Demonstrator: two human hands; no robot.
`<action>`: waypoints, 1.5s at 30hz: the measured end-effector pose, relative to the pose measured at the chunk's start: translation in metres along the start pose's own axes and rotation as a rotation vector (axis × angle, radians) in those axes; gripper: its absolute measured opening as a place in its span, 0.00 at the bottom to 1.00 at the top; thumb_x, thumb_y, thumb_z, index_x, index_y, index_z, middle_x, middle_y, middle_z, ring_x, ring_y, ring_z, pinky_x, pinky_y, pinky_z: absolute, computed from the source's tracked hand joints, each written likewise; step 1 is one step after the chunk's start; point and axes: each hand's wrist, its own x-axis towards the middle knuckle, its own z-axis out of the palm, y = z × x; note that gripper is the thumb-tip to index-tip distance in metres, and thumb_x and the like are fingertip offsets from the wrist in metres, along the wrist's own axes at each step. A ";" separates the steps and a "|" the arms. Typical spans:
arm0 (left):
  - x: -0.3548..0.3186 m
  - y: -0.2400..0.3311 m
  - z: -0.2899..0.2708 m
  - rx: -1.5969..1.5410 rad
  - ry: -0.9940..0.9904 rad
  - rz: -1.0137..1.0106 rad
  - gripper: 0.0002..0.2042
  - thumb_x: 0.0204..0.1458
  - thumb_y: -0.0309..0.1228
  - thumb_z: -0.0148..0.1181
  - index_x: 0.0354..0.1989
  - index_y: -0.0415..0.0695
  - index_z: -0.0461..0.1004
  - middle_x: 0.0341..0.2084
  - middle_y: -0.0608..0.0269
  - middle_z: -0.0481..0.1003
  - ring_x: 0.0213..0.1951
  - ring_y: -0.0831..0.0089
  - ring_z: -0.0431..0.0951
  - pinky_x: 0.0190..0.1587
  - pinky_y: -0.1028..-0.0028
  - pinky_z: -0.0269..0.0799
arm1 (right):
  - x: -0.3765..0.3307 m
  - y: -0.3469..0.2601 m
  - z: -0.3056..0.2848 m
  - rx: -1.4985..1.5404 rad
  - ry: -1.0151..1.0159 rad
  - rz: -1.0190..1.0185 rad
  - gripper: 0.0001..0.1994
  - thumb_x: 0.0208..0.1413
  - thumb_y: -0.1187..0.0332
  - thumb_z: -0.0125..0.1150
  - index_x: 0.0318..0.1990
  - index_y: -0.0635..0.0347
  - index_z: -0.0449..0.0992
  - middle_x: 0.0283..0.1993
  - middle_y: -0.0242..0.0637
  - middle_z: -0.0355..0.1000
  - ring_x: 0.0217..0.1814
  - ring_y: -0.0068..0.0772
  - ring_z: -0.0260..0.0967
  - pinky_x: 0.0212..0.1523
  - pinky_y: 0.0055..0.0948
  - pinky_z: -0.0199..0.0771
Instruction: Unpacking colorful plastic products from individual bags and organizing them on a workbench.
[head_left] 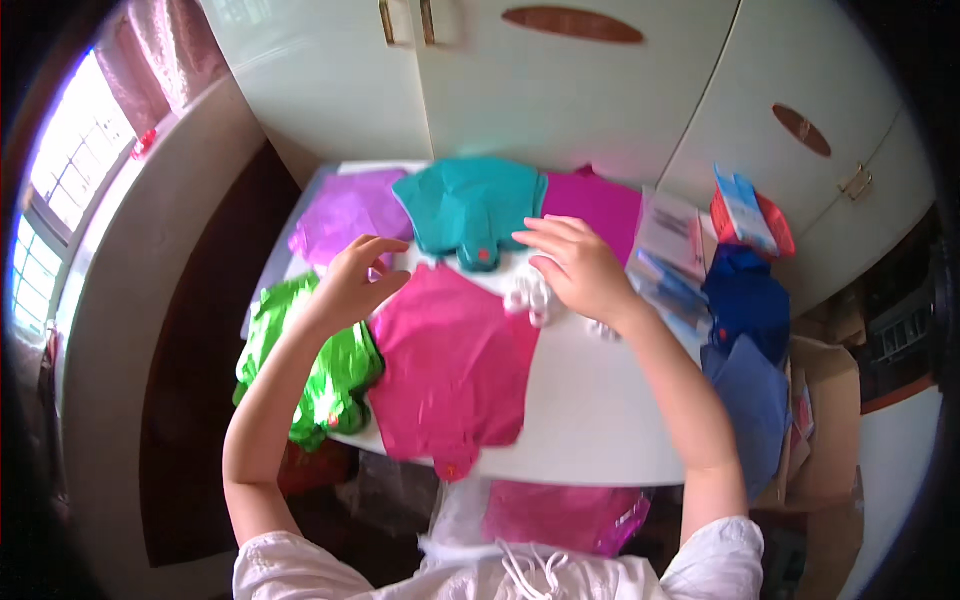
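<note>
My left hand (362,278) hovers over the table's left half, its fingers curved and the thumb apart, holding nothing. My right hand (583,268) is raised across from it, fingers spread, also with nothing in it. Between and below them lies a flat pink piece (455,365) with a short tab at its near end; it looks like a deflated foil balloon. A similar teal piece (472,208) is behind, tab towards me. Shiny green pieces (335,378) sit beneath my left forearm. Small white coils (528,297), perhaps ribbon, lie beside my right hand.
A white table (600,425) bears these, with a purple sheet (355,210) and a magenta one (595,210) at the back. On the right are clear packets (670,235), dark blue pieces (745,305), a red basket (775,225) and a cardboard box (825,400). Cabinets (560,90) stand behind.
</note>
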 end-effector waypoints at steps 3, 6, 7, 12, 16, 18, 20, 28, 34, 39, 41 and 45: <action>-0.082 0.056 -0.009 -0.063 -0.150 0.051 0.14 0.44 0.24 0.59 0.42 0.40 0.72 0.33 0.61 0.72 0.31 0.79 0.73 0.28 0.79 0.69 | -0.063 -0.070 -0.049 0.210 -0.076 -0.087 0.14 0.45 0.70 0.60 0.43 0.57 0.74 0.45 0.39 0.71 0.48 0.40 0.67 0.46 0.34 0.69; -0.156 0.086 0.007 -0.160 -0.367 0.064 0.12 0.40 0.24 0.63 0.36 0.41 0.74 0.27 0.63 0.73 0.28 0.74 0.74 0.27 0.76 0.70 | -0.150 -0.110 -0.061 0.438 -0.408 -0.030 0.14 0.47 0.69 0.60 0.43 0.61 0.74 0.44 0.41 0.71 0.47 0.40 0.68 0.47 0.33 0.69; -0.177 0.091 0.012 -0.211 -0.453 0.090 0.11 0.40 0.26 0.64 0.34 0.42 0.74 0.25 0.62 0.72 0.28 0.70 0.74 0.26 0.74 0.70 | -0.174 -0.120 -0.056 0.539 -0.520 0.012 0.15 0.48 0.67 0.60 0.43 0.61 0.74 0.44 0.41 0.71 0.48 0.40 0.67 0.49 0.33 0.68; -0.267 0.063 0.100 0.150 -0.208 0.048 0.22 0.40 0.32 0.66 0.45 0.42 0.68 0.34 0.56 0.71 0.40 0.63 0.72 0.34 0.68 0.71 | -0.292 -0.143 0.004 0.001 -0.614 0.294 0.37 0.42 0.53 0.63 0.60 0.59 0.58 0.64 0.48 0.48 0.67 0.53 0.43 0.63 0.51 0.43; -0.311 0.028 0.170 -0.350 -0.025 -0.442 0.32 0.41 0.30 0.66 0.57 0.40 0.58 0.35 0.56 0.72 0.37 0.71 0.72 0.32 0.74 0.71 | -0.338 -0.156 0.040 -0.207 -0.568 0.425 0.36 0.42 0.57 0.63 0.60 0.57 0.58 0.65 0.44 0.50 0.67 0.48 0.44 0.65 0.57 0.34; -0.332 0.017 0.193 -0.655 -0.085 -0.512 0.26 0.44 0.23 0.61 0.54 0.38 0.62 0.33 0.55 0.73 0.30 0.78 0.71 0.29 0.79 0.67 | -0.353 -0.158 0.060 -0.154 -0.443 0.371 0.27 0.45 0.62 0.61 0.55 0.57 0.65 0.60 0.40 0.58 0.65 0.42 0.50 0.65 0.55 0.36; -0.330 0.029 0.190 -0.509 -0.236 -0.360 0.21 0.45 0.20 0.57 0.52 0.40 0.66 0.34 0.55 0.72 0.32 0.80 0.71 0.27 0.80 0.66 | -0.367 -0.157 0.080 -0.066 -0.215 0.377 0.12 0.47 0.72 0.55 0.41 0.56 0.76 0.47 0.34 0.72 0.57 0.33 0.64 0.65 0.52 0.39; -0.344 0.070 0.167 -1.032 -0.200 -0.404 0.22 0.49 0.24 0.55 0.55 0.40 0.64 0.56 0.56 0.60 0.53 0.75 0.62 0.47 0.74 0.66 | -0.318 -0.233 0.118 0.792 -0.136 0.337 0.11 0.45 0.76 0.55 0.40 0.61 0.74 0.46 0.43 0.71 0.51 0.44 0.67 0.55 0.37 0.63; -0.380 -0.036 0.161 -0.939 0.350 -0.740 0.08 0.42 0.21 0.44 0.25 0.36 0.72 0.23 0.63 0.74 0.24 0.77 0.71 0.28 0.78 0.66 | -0.294 -0.243 0.118 0.576 -0.309 -0.003 0.21 0.47 0.67 0.58 0.50 0.62 0.68 0.53 0.41 0.65 0.55 0.39 0.61 0.55 0.36 0.60; -0.421 -0.170 0.190 0.192 0.298 -0.750 0.13 0.41 0.26 0.49 0.35 0.31 0.63 0.40 0.36 0.63 0.43 0.43 0.62 0.46 0.55 0.59 | -0.301 -0.226 0.105 0.453 -0.307 0.073 0.20 0.47 0.68 0.58 0.50 0.62 0.69 0.52 0.40 0.67 0.54 0.39 0.63 0.54 0.35 0.62; -0.431 -0.199 0.220 0.359 0.165 -0.586 0.22 0.37 0.26 0.54 0.42 0.30 0.57 0.43 0.34 0.58 0.46 0.41 0.59 0.50 0.52 0.54 | -0.308 -0.217 0.102 0.367 -0.279 0.145 0.19 0.47 0.69 0.59 0.49 0.62 0.70 0.50 0.41 0.68 0.52 0.41 0.64 0.53 0.36 0.64; -0.441 -0.248 0.284 0.414 -0.069 -0.545 0.19 0.39 0.24 0.54 0.42 0.32 0.61 0.45 0.37 0.59 0.48 0.42 0.59 0.52 0.51 0.54 | -0.308 -0.213 0.081 0.319 -0.300 0.365 0.19 0.45 0.71 0.60 0.48 0.63 0.70 0.49 0.42 0.68 0.51 0.42 0.65 0.51 0.35 0.66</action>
